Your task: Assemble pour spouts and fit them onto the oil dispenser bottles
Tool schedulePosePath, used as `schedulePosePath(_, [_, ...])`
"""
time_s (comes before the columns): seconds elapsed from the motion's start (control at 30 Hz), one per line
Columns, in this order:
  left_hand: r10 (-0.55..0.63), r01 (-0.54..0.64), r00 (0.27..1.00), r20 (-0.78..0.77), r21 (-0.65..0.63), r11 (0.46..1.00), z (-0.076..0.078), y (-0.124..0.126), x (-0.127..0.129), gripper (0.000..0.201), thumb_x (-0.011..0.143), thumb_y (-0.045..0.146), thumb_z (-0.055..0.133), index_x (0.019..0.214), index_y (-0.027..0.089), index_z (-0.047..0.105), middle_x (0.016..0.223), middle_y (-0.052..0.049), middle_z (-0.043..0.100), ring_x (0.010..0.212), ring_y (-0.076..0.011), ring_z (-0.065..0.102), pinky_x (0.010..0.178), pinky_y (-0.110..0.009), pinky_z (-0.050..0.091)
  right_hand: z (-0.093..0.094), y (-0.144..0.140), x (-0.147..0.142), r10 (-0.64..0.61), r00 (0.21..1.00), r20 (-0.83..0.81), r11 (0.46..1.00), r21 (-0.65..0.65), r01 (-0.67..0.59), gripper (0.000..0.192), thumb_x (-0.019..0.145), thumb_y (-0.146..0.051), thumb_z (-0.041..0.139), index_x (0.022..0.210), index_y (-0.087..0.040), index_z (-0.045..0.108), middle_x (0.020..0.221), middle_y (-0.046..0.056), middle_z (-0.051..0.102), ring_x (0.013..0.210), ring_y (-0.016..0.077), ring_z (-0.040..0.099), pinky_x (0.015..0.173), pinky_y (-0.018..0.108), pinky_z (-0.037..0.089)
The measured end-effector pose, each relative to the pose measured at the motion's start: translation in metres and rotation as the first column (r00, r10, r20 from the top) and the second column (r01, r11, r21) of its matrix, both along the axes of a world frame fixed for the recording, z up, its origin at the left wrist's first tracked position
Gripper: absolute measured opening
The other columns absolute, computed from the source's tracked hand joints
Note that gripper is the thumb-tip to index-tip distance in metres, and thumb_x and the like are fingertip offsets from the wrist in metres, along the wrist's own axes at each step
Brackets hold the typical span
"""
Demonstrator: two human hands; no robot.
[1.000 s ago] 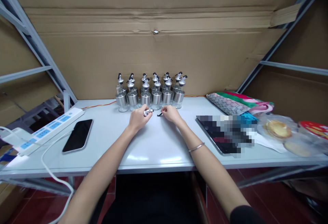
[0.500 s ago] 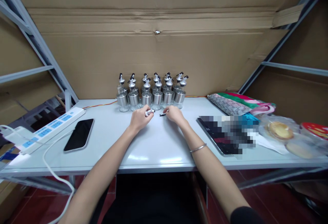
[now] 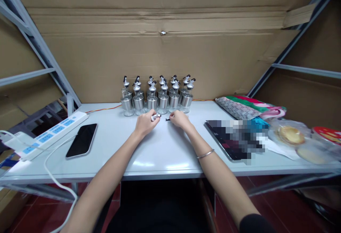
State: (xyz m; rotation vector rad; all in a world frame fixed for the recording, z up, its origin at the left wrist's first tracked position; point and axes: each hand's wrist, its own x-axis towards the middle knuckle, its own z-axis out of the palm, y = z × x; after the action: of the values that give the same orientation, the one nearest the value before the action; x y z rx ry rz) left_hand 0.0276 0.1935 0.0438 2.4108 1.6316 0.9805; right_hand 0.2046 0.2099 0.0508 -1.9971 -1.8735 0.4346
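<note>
- The flat brown cardboard sheet [image 3: 165,48] stands as a wall well beyond the fingertips, behind everything else.
- The white rectangular table top [image 3: 160,151] lies under both hands; the wrists rest on or just over it.
- The blurred dark flat tablet-like slab [image 3: 234,138] lies on the table well off to the outer side of the right hand's fingers.
- The patterned folded cloth bundle in grey, green and pink [image 3: 247,106] sits beyond that slab, farther from the fingers.
- The long white power strip with blue sockets [image 3: 50,131] runs along the table well out from the left hand's fingers.
- The black glossy smartphone [image 3: 81,140] lies face up between the power strip and the left forearm, apart from the fingers.
- The cluster of small clear glass dispenser bottles with steel collars and black-tipped spouts [image 3: 157,96] stands upright in two rows just beyond the fingertips of both hands.
- The left hand [image 3: 144,123] is curled, its fingers clamped on a small silver metal pourer cap [image 3: 155,117], which pokes out from the fingertips toward the right hand.
- The right hand [image 3: 180,120] has its fingertips pinched together on a tiny black plastic piece [image 3: 167,119], held in the gap between the two hands, close to the silver cap but not touching it.
- A thin silver bangle [image 3: 205,153] circles the right wrist, behind the fingers.
</note>
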Motion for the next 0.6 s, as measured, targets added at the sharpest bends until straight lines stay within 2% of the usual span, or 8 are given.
schedulePosePath(0.07, [0.032,-0.032,0.999,-0.010,-0.018,0.999,0.001,-0.001,0.000,0.014,0.081,0.032,0.052,0.088,0.022,0.058,0.079,-0.003,0.068,0.076,-0.0199,0.064,0.062,-0.025,0.035,0.005,-0.001,-0.002,0.037,0.997,-0.067,0.999,0.020,-0.036,0.025,0.082,-0.028,0.047,0.083,-0.016,0.069,0.082,0.009,0.068,0.079,0.0196,0.061,0.071,0.029,0.042])
schedulePosePath(0.13, [0.080,-0.081,0.997,-0.016,-0.042,0.996,0.002,-0.001,0.001,0.016,0.082,0.033,0.051,0.091,0.022,0.058,0.079,-0.003,0.068,0.077,-0.0208,0.064,0.062,-0.025,0.035,0.009,-0.002,-0.005,0.163,0.954,-0.252,0.987,0.056,-0.153,0.032,0.085,-0.038,0.042,0.081,-0.016,0.066,0.069,0.003,0.063,0.067,0.0135,0.056,0.064,0.024,0.042])
schedulePosePath(0.17, [0.106,-0.107,0.994,-0.018,-0.056,0.993,0.003,-0.001,0.001,0.017,0.082,0.035,0.051,0.092,0.022,0.057,0.079,-0.004,0.068,0.077,-0.0213,0.064,0.061,-0.025,0.035,0.011,-0.004,-0.007,0.245,0.895,-0.373,0.970,0.087,-0.229,0.035,0.085,-0.042,0.042,0.080,-0.015,0.064,0.064,0.001,0.059,0.062,0.0115,0.053,0.061,0.023,0.041])
schedulePosePath(0.23, [0.159,-0.161,0.987,-0.022,-0.092,0.983,0.004,-0.002,0.001,0.020,0.084,0.038,0.049,0.094,0.023,0.057,0.079,-0.004,0.068,0.078,-0.0221,0.064,0.061,-0.025,0.035,0.013,-0.007,-0.010,0.386,0.725,-0.570,0.919,0.171,-0.355,0.035,0.081,-0.046,0.046,0.077,-0.014,0.061,0.057,-0.002,0.052,0.056,0.0093,0.047,0.058,0.022,0.039])
schedulePosePath(0.27, [0.185,-0.187,0.982,-0.024,-0.110,0.976,0.005,-0.002,0.001,0.021,0.084,0.039,0.049,0.095,0.023,0.056,0.079,-0.004,0.068,0.079,-0.0225,0.064,0.062,-0.025,0.035,0.013,-0.009,-0.012,0.432,0.655,-0.620,0.896,0.207,-0.394,0.034,0.078,-0.047,0.050,0.075,-0.014,0.060,0.056,-0.003,0.050,0.056,0.0087,0.045,0.058,0.022,0.038])
schedulePosePath(0.3, [0.207,-0.209,0.978,-0.025,-0.127,0.970,0.005,-0.002,0.001,0.022,0.084,0.040,0.048,0.095,0.023,0.056,0.079,-0.005,0.068,0.079,-0.0229,0.064,0.062,-0.025,0.035,0.013,-0.010,-0.014,0.460,0.620,-0.636,0.879,0.227,-0.419,0.034,0.076,-0.047,0.053,0.074,-0.014,0.059,0.056,-0.004,0.049,0.055,0.0083,0.044,0.057,0.022,0.037])
schedulePosePath(0.43, [0.209,-0.209,0.978,-0.014,-0.150,0.966,0.006,-0.002,0.002,0.023,0.085,0.043,0.049,0.094,0.022,0.054,0.079,-0.005,0.068,0.079,-0.0237,0.064,0.061,-0.025,0.035,0.009,-0.011,-0.019,0.503,0.609,-0.613,0.857,0.261,-0.444,0.034,0.072,-0.049,0.055,0.071,-0.015,0.055,0.058,-0.003,0.050,0.055,0.0081,0.043,0.055,0.023,0.034])
schedulePosePath(0.6, [0.083,-0.080,0.996,0.018,-0.121,0.989,0.002,-0.001,0.001,0.021,0.088,0.042,0.046,0.091,0.022,0.051,0.078,-0.004,0.066,0.075,-0.0226,0.064,0.059,-0.026,0.034,0.002,-0.004,-0.018,0.470,0.646,-0.601,0.882,0.292,-0.370,0.030,0.073,-0.048,0.054,0.072,-0.017,0.050,0.059,-0.004,0.050,0.056,0.0088,0.046,0.057,0.024,0.036])
